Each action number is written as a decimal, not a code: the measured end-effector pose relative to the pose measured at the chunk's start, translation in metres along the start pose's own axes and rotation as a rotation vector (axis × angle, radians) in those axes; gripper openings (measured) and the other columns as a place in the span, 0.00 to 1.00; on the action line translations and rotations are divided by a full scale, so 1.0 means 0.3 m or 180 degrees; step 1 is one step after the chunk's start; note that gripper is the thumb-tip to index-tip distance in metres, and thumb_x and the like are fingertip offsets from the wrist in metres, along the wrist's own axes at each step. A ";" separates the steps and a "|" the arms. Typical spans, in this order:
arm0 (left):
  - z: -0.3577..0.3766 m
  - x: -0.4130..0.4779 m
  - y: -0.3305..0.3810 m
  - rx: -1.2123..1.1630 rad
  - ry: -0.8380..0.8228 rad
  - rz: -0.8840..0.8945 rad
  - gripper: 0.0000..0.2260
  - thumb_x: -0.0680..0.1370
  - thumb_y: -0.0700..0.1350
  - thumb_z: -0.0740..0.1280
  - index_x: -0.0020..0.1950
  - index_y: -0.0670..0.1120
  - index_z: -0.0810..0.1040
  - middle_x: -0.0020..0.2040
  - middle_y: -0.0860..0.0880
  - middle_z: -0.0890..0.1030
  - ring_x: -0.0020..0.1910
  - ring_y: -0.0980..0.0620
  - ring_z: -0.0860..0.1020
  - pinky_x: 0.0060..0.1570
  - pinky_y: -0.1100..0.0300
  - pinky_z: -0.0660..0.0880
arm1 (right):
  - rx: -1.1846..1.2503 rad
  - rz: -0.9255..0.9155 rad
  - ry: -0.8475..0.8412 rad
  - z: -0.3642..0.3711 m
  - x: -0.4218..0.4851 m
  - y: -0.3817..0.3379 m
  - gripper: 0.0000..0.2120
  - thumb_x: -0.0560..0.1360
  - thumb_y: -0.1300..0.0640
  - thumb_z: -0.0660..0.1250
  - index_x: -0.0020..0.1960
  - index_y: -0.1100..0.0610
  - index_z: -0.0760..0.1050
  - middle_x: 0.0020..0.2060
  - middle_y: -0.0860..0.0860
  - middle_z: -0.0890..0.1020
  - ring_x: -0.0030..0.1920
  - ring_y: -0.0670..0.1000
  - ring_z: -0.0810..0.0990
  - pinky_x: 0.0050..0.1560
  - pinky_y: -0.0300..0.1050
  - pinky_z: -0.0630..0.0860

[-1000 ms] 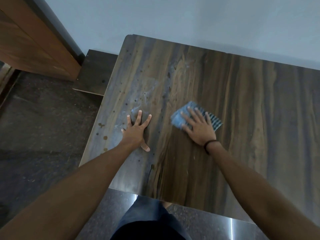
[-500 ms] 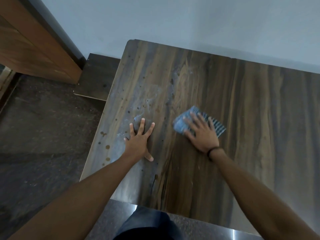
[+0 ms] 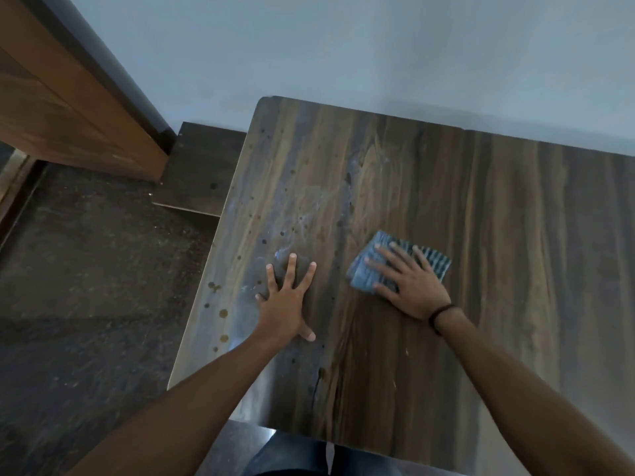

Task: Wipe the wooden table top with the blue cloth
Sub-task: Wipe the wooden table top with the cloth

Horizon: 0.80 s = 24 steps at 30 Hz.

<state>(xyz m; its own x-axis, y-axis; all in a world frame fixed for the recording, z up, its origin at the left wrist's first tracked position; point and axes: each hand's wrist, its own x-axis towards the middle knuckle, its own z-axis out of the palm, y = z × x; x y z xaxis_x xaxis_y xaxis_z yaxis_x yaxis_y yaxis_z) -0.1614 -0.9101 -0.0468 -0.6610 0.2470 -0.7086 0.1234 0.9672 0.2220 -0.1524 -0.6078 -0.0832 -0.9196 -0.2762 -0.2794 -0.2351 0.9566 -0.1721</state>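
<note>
Pale matte wall [image 3: 343, 46] ran behind the table top [image 3: 515, 235], a rectangular slab with a rounded corner and dark streaky wood grain with a slight sheen. Dark speckled stone floor [image 3: 86, 286] lay left of the table top, and an orange-brown wooden panel [image 3: 62, 108] stood off its far-left corner. Left hand [image 3: 283, 305] lay flat near the table top's left edge, fingers spread, holding nothing. Right hand [image 3: 409, 286] was mid-table, fingers straight and splayed, pressing the blue cloth [image 3: 366, 273] onto the table top, no pinch. Cloth was folded, roughly rectangular, ribbed. Thin black band [image 3: 439, 314] on the right wrist. Small round brown spots [image 3: 223, 313] dotted the left edge.
</note>
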 end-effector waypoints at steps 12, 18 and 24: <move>-0.052 0.034 0.028 -0.0217 0.0115 -0.0063 0.65 0.65 0.60 0.81 0.78 0.62 0.27 0.75 0.53 0.20 0.76 0.32 0.28 0.72 0.25 0.49 | 0.0378 0.0441 0.0029 -0.006 0.057 -0.087 0.28 0.81 0.34 0.44 0.80 0.35 0.45 0.80 0.40 0.44 0.80 0.48 0.40 0.78 0.60 0.37; -0.289 0.220 0.065 -0.0071 0.0368 -0.0103 0.65 0.64 0.62 0.81 0.79 0.62 0.30 0.77 0.54 0.23 0.77 0.35 0.31 0.72 0.25 0.47 | 0.0200 0.0267 -0.0017 -0.108 0.204 0.109 0.28 0.80 0.32 0.47 0.78 0.32 0.44 0.80 0.38 0.45 0.80 0.46 0.42 0.78 0.57 0.39; -0.468 0.361 0.074 -0.0108 0.0126 -0.0297 0.66 0.63 0.60 0.82 0.78 0.63 0.30 0.76 0.54 0.23 0.77 0.34 0.31 0.72 0.25 0.47 | 0.0834 0.1398 0.0464 -0.091 0.344 0.022 0.29 0.82 0.36 0.48 0.81 0.40 0.48 0.81 0.43 0.47 0.81 0.51 0.44 0.76 0.61 0.37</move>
<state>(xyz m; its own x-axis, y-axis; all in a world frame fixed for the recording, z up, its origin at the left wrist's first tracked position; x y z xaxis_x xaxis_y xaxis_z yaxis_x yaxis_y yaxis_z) -0.3341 -0.8703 -0.0245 -0.6972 0.1528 -0.7004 0.0352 0.9832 0.1794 -0.2574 -0.6275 -0.0874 -0.9523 0.1788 -0.2473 0.2515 0.9189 -0.3038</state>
